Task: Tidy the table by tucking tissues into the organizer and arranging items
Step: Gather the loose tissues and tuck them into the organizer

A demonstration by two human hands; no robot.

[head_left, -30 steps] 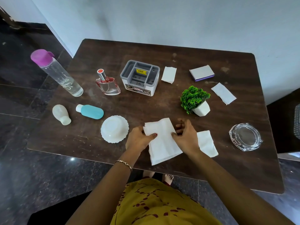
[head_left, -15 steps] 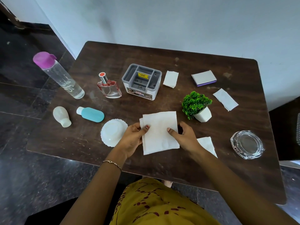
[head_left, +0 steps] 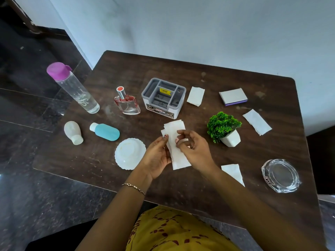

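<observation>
Two pinch grips: my left hand (head_left: 155,156) and right hand (head_left: 195,151) hold tissue (head_left: 178,158), folded narrower than half-second ago. Organizer (head_left: 178,113) label reads OPEL; yellow sticker (head_left: 164,91) illegible.

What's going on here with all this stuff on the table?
A person is tidying up. Their left hand and right hand together pinch a folded tissue just in front of the grey organizer, which holds no tissue yet. Three more lie loose on the table: the far tissue, the right-edge tissue and the near tissue.
</observation>
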